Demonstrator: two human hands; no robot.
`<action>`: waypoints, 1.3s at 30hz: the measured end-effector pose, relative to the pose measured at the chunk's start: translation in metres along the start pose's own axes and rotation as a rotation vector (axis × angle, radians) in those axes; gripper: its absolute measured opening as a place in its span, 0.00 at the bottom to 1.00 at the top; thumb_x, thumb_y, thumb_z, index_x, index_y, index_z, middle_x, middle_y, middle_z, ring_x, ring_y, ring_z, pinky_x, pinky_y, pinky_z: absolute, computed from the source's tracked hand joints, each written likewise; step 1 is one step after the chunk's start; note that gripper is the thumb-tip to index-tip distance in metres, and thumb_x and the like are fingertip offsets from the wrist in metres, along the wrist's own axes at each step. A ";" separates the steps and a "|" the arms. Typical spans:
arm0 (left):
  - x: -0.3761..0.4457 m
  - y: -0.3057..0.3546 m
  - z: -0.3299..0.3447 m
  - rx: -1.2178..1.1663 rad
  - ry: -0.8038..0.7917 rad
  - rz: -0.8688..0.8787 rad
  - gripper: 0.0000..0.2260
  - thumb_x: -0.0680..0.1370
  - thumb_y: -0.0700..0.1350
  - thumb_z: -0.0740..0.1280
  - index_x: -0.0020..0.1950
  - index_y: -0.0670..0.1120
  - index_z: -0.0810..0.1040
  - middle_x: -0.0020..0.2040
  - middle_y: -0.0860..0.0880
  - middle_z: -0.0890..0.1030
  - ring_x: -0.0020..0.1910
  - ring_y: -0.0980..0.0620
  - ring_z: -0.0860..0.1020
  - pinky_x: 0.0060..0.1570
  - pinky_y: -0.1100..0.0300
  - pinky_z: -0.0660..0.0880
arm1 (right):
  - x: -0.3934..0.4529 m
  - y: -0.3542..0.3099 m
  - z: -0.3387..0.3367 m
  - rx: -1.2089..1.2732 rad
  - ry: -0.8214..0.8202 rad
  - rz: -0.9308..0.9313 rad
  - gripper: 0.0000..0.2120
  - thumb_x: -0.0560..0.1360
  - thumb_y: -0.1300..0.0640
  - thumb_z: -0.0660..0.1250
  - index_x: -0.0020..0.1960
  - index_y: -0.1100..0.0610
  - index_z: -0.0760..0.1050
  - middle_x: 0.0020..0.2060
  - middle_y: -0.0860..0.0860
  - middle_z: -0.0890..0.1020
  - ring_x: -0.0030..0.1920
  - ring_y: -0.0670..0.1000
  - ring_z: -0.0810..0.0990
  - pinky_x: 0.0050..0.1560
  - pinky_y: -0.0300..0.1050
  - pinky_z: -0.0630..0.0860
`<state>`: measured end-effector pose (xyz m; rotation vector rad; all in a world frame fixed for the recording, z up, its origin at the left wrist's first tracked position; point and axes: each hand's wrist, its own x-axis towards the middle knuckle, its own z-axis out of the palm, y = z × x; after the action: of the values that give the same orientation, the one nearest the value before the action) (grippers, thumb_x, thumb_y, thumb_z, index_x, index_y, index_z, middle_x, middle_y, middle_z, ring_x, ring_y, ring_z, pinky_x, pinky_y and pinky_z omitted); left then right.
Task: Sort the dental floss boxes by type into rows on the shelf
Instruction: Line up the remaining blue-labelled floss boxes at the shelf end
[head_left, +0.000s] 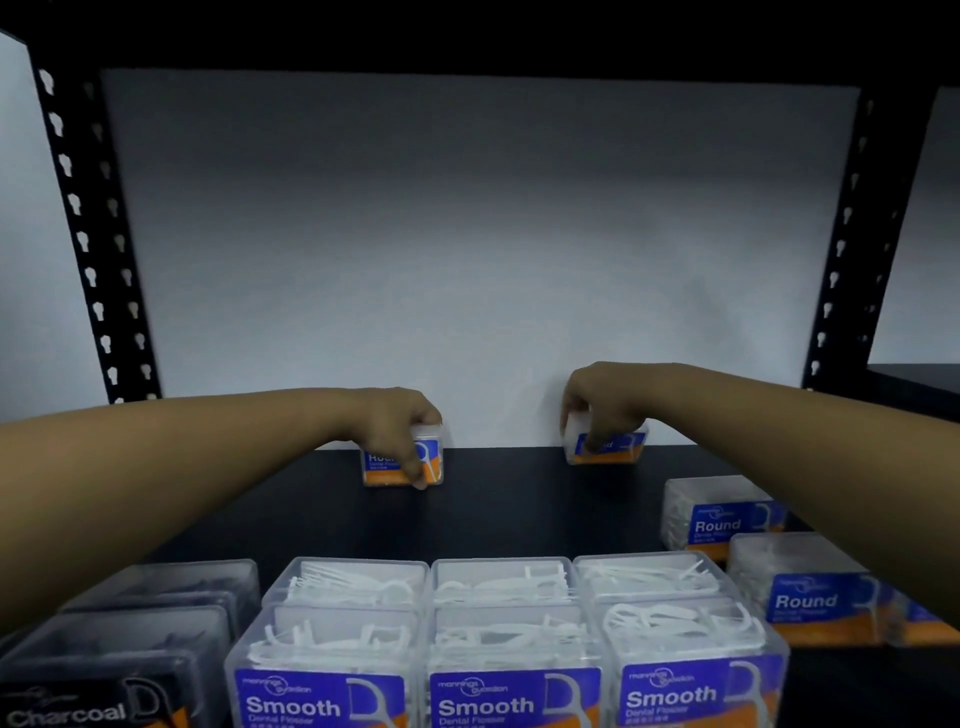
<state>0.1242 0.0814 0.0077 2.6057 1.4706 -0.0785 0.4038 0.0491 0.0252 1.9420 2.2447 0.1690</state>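
Observation:
My left hand (402, 434) grips a clear "Round" floss box (435, 457) with a blue and orange label, at the back of the black shelf (509, 509) left of centre. My right hand (605, 402) grips a second Round box (623, 447) at the back wall, right of centre, slightly tilted. Both arms reach deep over the shelf. Closer to me, several "Smooth" boxes (511, 644) stand in rows at the front centre. Dark "Charcoal" boxes (130, 639) stand at the front left. Two more Round boxes (719, 514) (808, 587) sit at the right, partly under my right forearm.
A white back wall (478, 249) closes the shelf behind. Black perforated uprights stand at the left (93, 244) and right (857, 234). The upper shelf board crosses the top of the view. Bare shelf surface lies between the back boxes and the front rows.

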 end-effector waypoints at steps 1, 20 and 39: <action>0.000 0.001 0.001 -0.014 -0.005 0.001 0.17 0.68 0.52 0.81 0.52 0.50 0.81 0.49 0.52 0.84 0.50 0.49 0.83 0.48 0.56 0.81 | 0.000 0.000 0.000 0.027 -0.011 -0.003 0.21 0.73 0.51 0.77 0.65 0.54 0.80 0.55 0.51 0.82 0.52 0.53 0.78 0.46 0.44 0.72; -0.014 0.055 -0.026 -0.275 0.121 0.083 0.18 0.70 0.48 0.80 0.58 0.55 0.81 0.53 0.52 0.84 0.52 0.49 0.83 0.50 0.54 0.84 | -0.038 0.031 -0.012 0.463 0.000 -0.192 0.19 0.75 0.55 0.75 0.64 0.44 0.79 0.59 0.48 0.81 0.57 0.54 0.81 0.57 0.52 0.83; 0.001 0.216 -0.055 -0.293 0.205 0.190 0.19 0.71 0.52 0.79 0.59 0.56 0.78 0.54 0.54 0.81 0.50 0.51 0.82 0.45 0.57 0.84 | -0.155 0.131 -0.047 0.225 0.110 -0.070 0.21 0.71 0.50 0.79 0.62 0.46 0.79 0.54 0.46 0.83 0.52 0.51 0.83 0.53 0.50 0.84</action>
<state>0.3075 -0.0194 0.0845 2.5503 1.1749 0.4047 0.5427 -0.0844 0.1049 2.0019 2.4957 0.0142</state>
